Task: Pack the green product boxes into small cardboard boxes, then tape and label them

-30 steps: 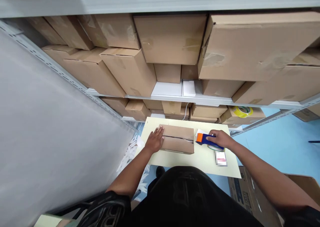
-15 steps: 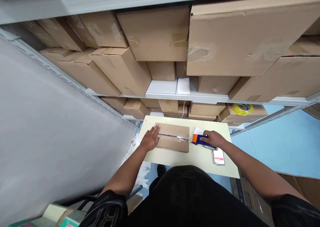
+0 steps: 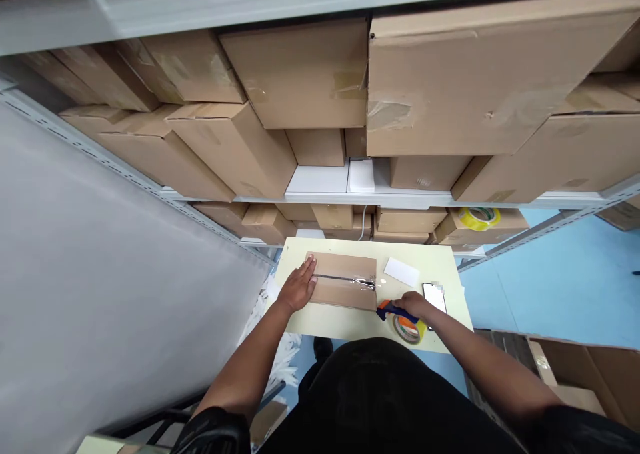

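Observation:
A flat cardboard box (image 3: 345,264) lies on the pale yellow tabletop, with a dark seam along its middle and shiny clear tape near its right end. My left hand (image 3: 299,285) rests flat on the box's left end, fingers stretched out. My right hand (image 3: 414,305) grips a blue and orange tape dispenser (image 3: 387,309) just off the box's near right corner. The dispenser's yellow tape roll (image 3: 409,329) shows below my fingers. Beyond that hand lies a white slip of paper (image 3: 401,271), and a phone (image 3: 434,297) lies beside my right wrist.
Shelves packed with cardboard boxes (image 3: 310,74) rise behind the table (image 3: 295,322). A yellow tape roll (image 3: 479,218) sits on a box on the lower shelf. A grey wall (image 3: 125,274) runs along the left. An open carton (image 3: 585,374) stands on the floor at right.
My right hand has brought the tape dispenser nearer to my body and tilted it, so its tape roll shows. The white paper and phone are now more visible. My left hand stays on the box.

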### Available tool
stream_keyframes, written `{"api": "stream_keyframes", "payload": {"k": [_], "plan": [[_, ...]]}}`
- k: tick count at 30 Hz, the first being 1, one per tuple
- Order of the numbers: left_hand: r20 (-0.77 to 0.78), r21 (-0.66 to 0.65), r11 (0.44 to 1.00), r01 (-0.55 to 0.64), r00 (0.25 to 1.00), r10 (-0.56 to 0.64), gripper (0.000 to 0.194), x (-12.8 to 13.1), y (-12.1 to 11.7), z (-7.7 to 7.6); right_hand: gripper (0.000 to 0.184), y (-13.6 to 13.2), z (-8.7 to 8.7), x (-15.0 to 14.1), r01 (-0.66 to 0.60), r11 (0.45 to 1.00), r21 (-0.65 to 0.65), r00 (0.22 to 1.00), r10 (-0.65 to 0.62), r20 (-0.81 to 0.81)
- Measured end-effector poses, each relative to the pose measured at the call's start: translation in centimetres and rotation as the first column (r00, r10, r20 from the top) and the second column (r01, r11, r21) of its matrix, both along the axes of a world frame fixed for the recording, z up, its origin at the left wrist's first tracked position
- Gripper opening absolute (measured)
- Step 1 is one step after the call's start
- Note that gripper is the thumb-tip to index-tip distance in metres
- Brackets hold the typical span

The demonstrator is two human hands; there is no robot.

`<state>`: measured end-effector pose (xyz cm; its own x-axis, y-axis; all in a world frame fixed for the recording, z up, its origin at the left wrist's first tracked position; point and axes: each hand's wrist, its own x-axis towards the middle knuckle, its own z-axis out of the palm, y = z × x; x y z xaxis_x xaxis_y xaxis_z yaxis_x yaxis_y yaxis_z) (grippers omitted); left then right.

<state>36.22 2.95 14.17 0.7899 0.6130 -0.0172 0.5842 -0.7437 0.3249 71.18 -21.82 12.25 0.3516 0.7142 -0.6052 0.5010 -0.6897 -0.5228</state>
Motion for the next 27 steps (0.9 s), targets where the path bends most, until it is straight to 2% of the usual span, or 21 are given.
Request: {"api": "stream_keyframes", "payload": {"k": [3, 5, 8, 11, 15, 18, 21, 24, 27], "plan": [[0.048, -0.007, 1.0, 0.02, 0.999, -0.019, 0.063, -0.1, 0.1, -0.1, 0.031, -3.0, -0.6, -1.0, 0.198, 0.979, -0.053, 0.976, -0.202, -0.079], [0.074, -0.012, 1.0, 0.029, 0.997, -0.028, 0.063, -0.2, 0.1, -0.1, 0.029, -4.5, -0.4, -1.6, 0.231, 0.973, 0.012, 0.972, -0.232, 0.03], [0.095, -0.021, 0.999, 0.03, 0.995, -0.028, 0.063, -0.2, 0.2, -0.2, 0.027, -5.5, -0.3, -3.0, 0.124, 0.991, 0.041, 0.959, -0.13, 0.252], [0.101, -0.02, 0.999, 0.028, 0.994, -0.026, 0.063, -0.1, 0.2, -0.2, 0.033, -4.8, -1.1, -4.9, -0.028, 0.999, 0.019, 0.918, 0.018, 0.395], [0.106, -0.03, 0.999, 0.034, 0.994, -0.031, 0.064, -0.1, 0.2, -0.2, 0.038, -2.9, -2.5, -6.8, -0.096, 0.993, -0.061, 0.895, 0.113, 0.432], [0.134, -0.039, 0.998, 0.042, 0.99, -0.036, 0.065, -0.2, 0.2, -0.2, 0.034, -2.4, -2.4, -7.2, -0.118, 0.992, -0.051, 0.871, 0.128, 0.474], [0.169, -0.053, 0.998, 0.044, 0.985, -0.034, 0.065, -0.3, 0.1, -0.2, 0.035, -2.9, -0.8, -7.5, -0.106, 0.992, 0.068, 0.852, 0.055, 0.52], [0.196, -0.079, 0.996, 0.036, 0.98, -0.02, 0.065, -0.5, 0.0, -0.2, 0.058, -3.0, 0.6, -8.2, -0.119, 0.939, 0.324, 0.857, -0.068, 0.511], [0.216, -0.111, 0.993, 0.03, 0.976, -0.006, 0.065, -0.6, -0.1, -0.2, 0.083, -2.0, 0.5, -9.6, -0.184, 0.87, 0.458, 0.906, -0.031, 0.423]]}}
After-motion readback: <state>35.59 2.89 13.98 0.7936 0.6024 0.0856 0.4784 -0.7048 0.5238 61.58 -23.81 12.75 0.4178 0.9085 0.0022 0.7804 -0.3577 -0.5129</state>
